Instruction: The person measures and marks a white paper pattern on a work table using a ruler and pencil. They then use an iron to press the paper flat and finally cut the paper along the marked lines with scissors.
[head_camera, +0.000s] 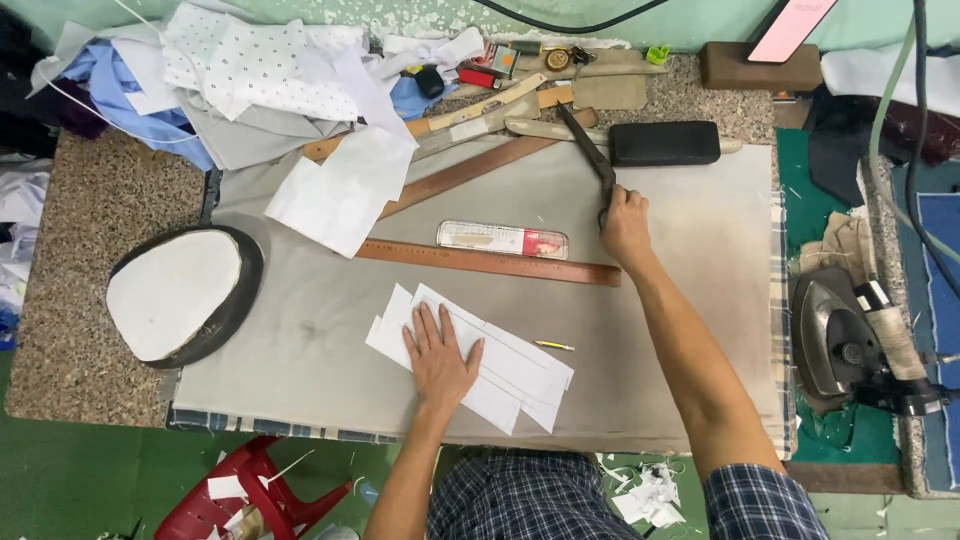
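My left hand (438, 358) lies flat, fingers spread, on a small stack of white fabric strips (520, 375) near the front edge of the grey cloth-covered table (690, 270). My right hand (626, 226) reaches to the far side and grips the handles of dark tailor's scissors (588, 148), whose blades point away towards the back. A long brown wooden ruler (490, 262) lies between the two hands, with a clear plastic box (502, 239) just behind it. A short yellow pencil (553, 346) rests right of the strips.
A padded oval pressing board (180, 293) sits at the left. Piled white and blue fabric (240, 80), more rulers (470, 168), a black case (664, 143) and small tools crowd the back. An iron (835, 335) stands at the right; a red stool (250, 495) is below.
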